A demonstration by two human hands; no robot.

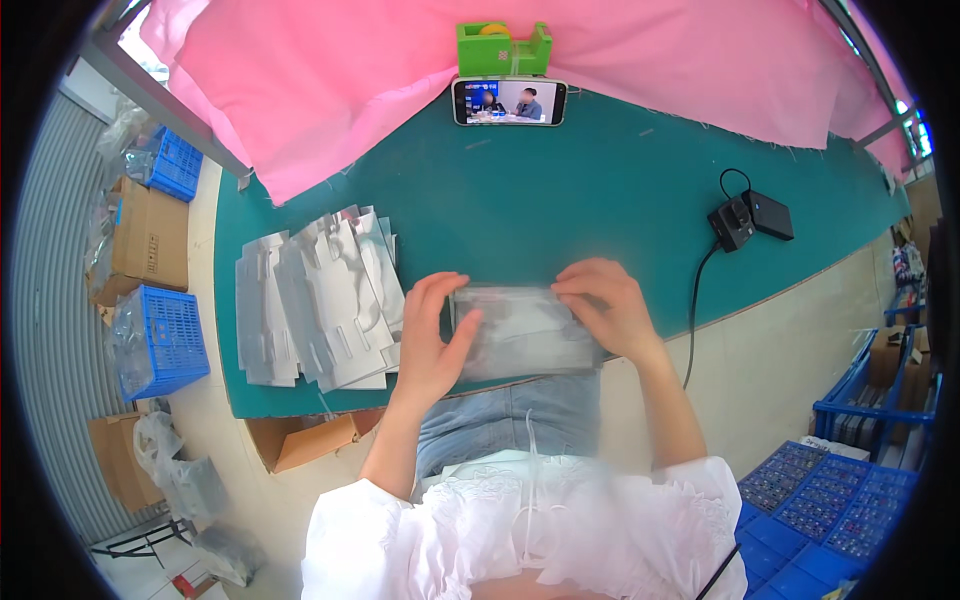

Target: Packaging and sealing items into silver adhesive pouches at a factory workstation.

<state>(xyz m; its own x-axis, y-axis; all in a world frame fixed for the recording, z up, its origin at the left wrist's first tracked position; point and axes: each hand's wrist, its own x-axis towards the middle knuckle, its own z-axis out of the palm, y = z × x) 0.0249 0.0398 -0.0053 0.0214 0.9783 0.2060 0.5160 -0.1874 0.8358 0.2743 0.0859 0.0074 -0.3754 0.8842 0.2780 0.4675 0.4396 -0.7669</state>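
Note:
A clear, shiny plastic piece [525,335], roughly rectangular, lies flat at the table's near edge in front of me. My left hand [430,340] curls round its left end, the thumb on the face and the fingertips at the far corner. At the far right corner, my right hand [608,308] pinches the piece between thumb and fingers. Glare and blur hide whether it is a folded sheet or a flattened box. Left of my left hand, several cut plastic sheets with tabs and slots [335,290] lie in an overlapping pile.
A phone [510,102] leans on a green tape dispenser [503,50] at the back of the green table [560,190]. A black adapter [733,222] with a cable sits right. Pink cloth [330,80] hangs behind. Blue crates [160,340] and cartons stand left; blue trays [820,500] are lower right.

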